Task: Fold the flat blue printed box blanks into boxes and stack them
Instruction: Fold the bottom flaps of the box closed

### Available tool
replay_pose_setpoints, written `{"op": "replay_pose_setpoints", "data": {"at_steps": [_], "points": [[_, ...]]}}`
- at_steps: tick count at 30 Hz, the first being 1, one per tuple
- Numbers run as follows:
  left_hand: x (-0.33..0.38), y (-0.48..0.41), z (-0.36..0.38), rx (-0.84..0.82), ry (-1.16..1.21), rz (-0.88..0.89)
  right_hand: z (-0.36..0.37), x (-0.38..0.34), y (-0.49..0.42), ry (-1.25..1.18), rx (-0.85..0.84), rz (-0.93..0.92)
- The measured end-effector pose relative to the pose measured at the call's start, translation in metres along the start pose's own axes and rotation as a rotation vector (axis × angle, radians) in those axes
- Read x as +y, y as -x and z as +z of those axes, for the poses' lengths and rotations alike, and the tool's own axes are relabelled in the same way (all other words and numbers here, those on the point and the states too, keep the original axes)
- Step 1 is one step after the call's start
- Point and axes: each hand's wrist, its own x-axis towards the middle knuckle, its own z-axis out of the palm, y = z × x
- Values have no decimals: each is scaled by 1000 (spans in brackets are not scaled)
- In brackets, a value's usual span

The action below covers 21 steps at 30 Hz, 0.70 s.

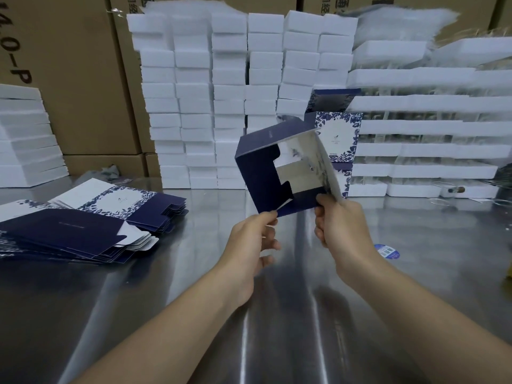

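I hold a half-opened dark blue box blank (257, 173) up over the steel table (277, 314), its white inside and cut-out bottom flaps facing me. My left hand (255, 242) pinches its lower left flap edge. My right hand (343, 225) grips the lower right corner by the floral printed panel. A pile of flat blue printed blanks (83, 217) lies fanned out on the table at the left. Behind the held blank, a folded box (338, 139) with a floral front stands upright with another blue box on top of it.
Stacks of white foam blocks (230, 101) fill the back of the table, with longer foam trays (432, 128) at the right and more foam at the far left (25, 134). Brown cartons (77, 79) stand behind. A small blue round sticker (387, 251) lies at the right.
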Motion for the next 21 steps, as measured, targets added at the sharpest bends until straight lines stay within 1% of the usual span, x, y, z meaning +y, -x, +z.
{"op": "replay_pose_setpoints", "data": {"at_steps": [2,5,7,9,11,12,14,17,19,21], "points": [[0,0,-2,75,8,39,-4,0,-2,138,4,-82],[3,-6,-10,129,63,224,-7,0,-2,309,-23,-144],[2,-11,-16,146,88,291,-7,2,-3,333,-40,-155],[0,-14,-18,199,0,331,-8,6,-5,379,-40,-167],[-3,-15,-19,243,-65,358,-9,9,-5,427,7,-206],[-3,-16,-19,252,-70,368,-10,9,-5,397,28,-228],[-1,-16,-19,240,-81,370,-10,7,-4,283,24,-284],[5,-12,-16,170,-139,267,-10,-2,-4,184,25,-343],[7,-11,-15,173,-58,218,-10,-5,-4,194,62,-366],[8,-12,-18,171,99,175,-13,-7,-5,191,94,-355]]}}
